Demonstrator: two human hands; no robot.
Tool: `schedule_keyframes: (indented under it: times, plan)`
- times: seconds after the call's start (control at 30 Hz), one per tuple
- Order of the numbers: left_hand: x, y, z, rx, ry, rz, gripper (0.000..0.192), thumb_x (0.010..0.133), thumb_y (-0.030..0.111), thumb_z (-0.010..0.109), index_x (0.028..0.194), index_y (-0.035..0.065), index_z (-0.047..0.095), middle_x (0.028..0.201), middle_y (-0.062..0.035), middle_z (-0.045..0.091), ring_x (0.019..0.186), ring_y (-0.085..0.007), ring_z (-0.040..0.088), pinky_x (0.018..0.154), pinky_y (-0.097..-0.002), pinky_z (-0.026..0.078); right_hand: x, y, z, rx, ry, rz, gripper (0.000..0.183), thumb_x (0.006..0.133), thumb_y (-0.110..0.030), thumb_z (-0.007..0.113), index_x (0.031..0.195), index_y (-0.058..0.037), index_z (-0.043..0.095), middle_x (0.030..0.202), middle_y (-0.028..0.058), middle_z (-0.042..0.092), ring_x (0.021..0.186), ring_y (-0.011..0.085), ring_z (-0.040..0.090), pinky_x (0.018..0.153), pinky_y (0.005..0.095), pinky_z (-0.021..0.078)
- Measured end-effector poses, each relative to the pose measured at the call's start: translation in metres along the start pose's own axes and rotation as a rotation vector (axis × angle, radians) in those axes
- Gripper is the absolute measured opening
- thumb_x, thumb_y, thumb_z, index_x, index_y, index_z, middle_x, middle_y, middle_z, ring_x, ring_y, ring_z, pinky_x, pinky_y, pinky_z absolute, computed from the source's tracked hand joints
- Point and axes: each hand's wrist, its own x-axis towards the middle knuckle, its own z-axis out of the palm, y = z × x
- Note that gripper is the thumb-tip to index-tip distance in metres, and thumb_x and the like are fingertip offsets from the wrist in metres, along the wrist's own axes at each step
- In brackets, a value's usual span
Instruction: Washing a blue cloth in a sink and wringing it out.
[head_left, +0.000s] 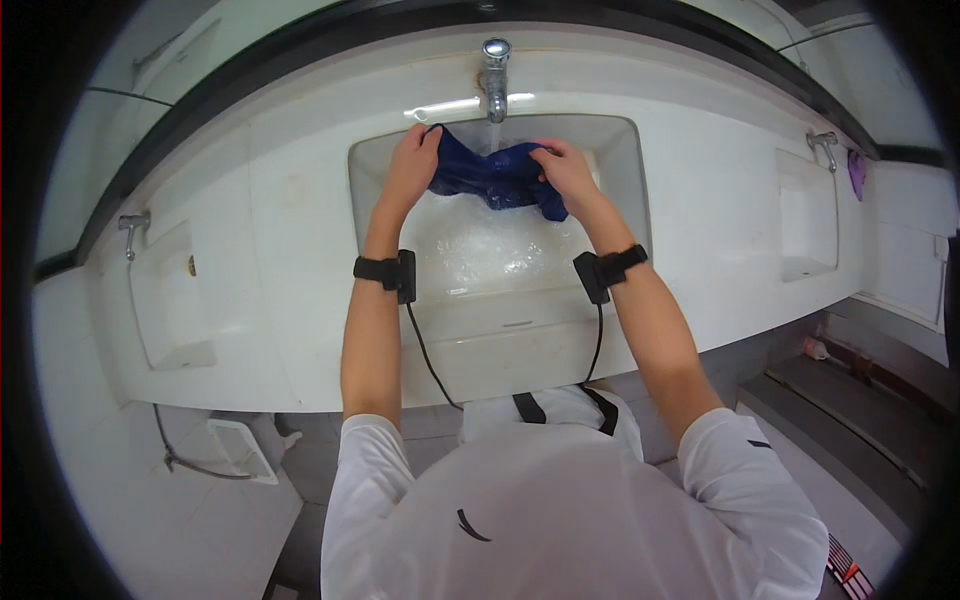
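A wet dark blue cloth (487, 176) is stretched between my two hands over the middle sink basin (420, 296). My left hand (412, 161) pinches its upper left corner between thumb and fingers. At the other end, my right hand (564, 172) grips the cloth's right side, and a loose fold hangs down beside it. Water runs from the chrome faucet (496, 82) onto the middle of the cloth, which sags there. Rippling water covers the basin floor below. Part of the cloth's right edge is hidden behind my right fingers.
The white countertop (300, 300) holds a second basin (169, 300) at left and a third (806, 217) at right, each with a faucet. A purple cloth (856, 175) hangs at the far right. Cables run down from black wrist-strapped devices (406, 276). A dark-framed mirror (225, 60) stands behind.
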Motion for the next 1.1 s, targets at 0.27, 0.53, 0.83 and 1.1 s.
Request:
schedule_keyframes:
  times: [0.27,0.53,0.83,1.1]
  plan:
    - [-0.035,-0.020,-0.021,0.650,-0.336,0.130,0.044,0.080,0.036,0.056,0.117,0.0128,0.052,0.086,-0.0198,0.063,0.080,-0.0342,0.061,0.069,-0.0403,0.046,0.043,0.017,0.035,-0.181,-0.088,-0.141,0.026,0.078,-0.021,0.062,0.093,0.0004,0.065,0.076,0.0045,0.062,0.066,0.0124,0.053,0.061,0.0250,0.0423]
    - [-0.038,-0.010,-0.043,0.239,-0.243,-0.083,0.030,0.086,0.032,0.056,0.089,0.0024,0.062,0.068,-0.0118,0.061,0.061,-0.0223,0.056,0.059,-0.0313,0.043,0.059,0.020,0.020,-0.364,-0.165,-0.221,0.031,0.073,-0.024,0.067,0.092,0.0006,0.065,0.081,0.0112,0.065,0.073,0.0176,0.060,0.068,0.0283,0.0458]
    - [-0.032,0.000,-0.061,-0.024,0.106,-0.022,0.035,0.089,0.035,0.054,0.093,0.0005,0.060,0.076,-0.0036,0.058,0.069,-0.0112,0.050,0.065,-0.0238,0.041,0.048,0.034,0.011,-0.945,-0.448,-0.428,0.043,0.066,-0.039,0.073,0.093,-0.0073,0.064,0.083,0.0109,0.065,0.078,0.0274,0.062,0.072,0.0347,0.0483]
    - [-0.028,0.012,-0.084,-0.240,0.254,-0.041,0.039,0.092,0.035,0.048,0.098,-0.0020,0.059,0.085,-0.0085,0.062,0.078,-0.0150,0.054,0.075,-0.0258,0.042,0.058,0.061,-0.015,-0.741,-0.276,-0.272,0.030,0.076,-0.031,0.066,0.095,-0.0082,0.066,0.081,0.0121,0.065,0.073,0.0240,0.061,0.070,0.0315,0.0473]
